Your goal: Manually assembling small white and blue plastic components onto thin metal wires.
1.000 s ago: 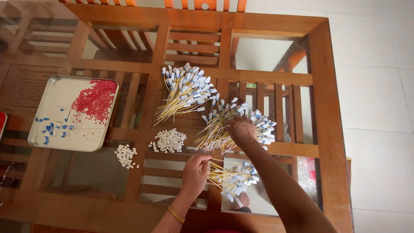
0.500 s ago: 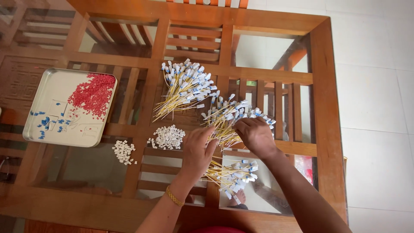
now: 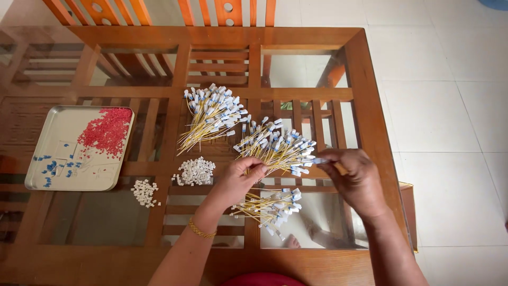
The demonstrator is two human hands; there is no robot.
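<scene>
Between my two hands runs one thin yellow wire (image 3: 288,164) with a white-and-blue end. My left hand (image 3: 241,179) pinches its left end; my right hand (image 3: 355,179) pinches the tipped right end. Just behind the wire lies a fanned bundle of similar wires (image 3: 275,146). A smaller bundle (image 3: 267,206) lies on the glass below my hands. A third bundle (image 3: 211,116) fans out farther back.
A glass-topped wooden table (image 3: 370,116) holds a metal tray (image 3: 63,135) with red beads (image 3: 107,131) and a few blue pieces (image 3: 52,167). Two heaps of small white pieces (image 3: 196,171) (image 3: 144,191) lie near the tray. Orange chair backs (image 3: 159,10) stand behind.
My right hand has pulled rightward from the middle bundle, drawing one wire out. My left hand has moved up and taken hold of the wire's other end.
</scene>
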